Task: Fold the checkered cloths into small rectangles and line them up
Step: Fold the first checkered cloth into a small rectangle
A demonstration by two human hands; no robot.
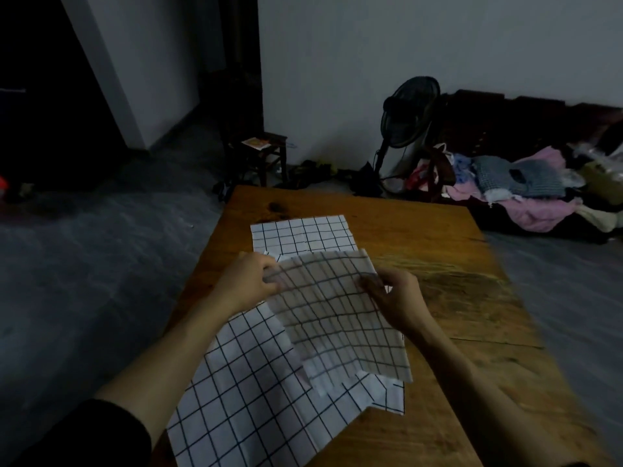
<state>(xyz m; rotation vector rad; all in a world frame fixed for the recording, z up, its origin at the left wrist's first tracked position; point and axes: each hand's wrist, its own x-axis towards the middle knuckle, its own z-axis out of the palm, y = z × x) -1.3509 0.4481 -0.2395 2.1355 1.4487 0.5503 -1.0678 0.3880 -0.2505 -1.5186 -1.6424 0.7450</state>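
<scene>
Dim room, grey floor (84, 264), pale wall across the top of the frame. Wooden tabletop (455, 332) runs from the centre toward the lower right.

Flat cloth (300, 232), white with a dark grid, lies on the tabletop just above frame centre; its near edge is covered by the lifted cloth.

Lifted cloth (337, 315) sits at frame centre, raised off the surface and blurred. Left hand (246, 284) pinches its upper left edge, fingers curled onto the fabric. Right hand (394, 298) grips its upper right edge, thumb and fingers closed on the fabric. Lower part of this cloth drapes down onto the bottom cloth.

Bottom cloth (242, 399), same grid pattern, lies spread on the tabletop at lower centre-left, its lower left corner hanging past the table edge; a folded-over corner shows at its right end.

Background: black standing fan (408, 112) at upper right of centre, heap of clothes (526, 187) on the floor at right, small wooden stool (263, 153) by the wall above the tabletop.
</scene>
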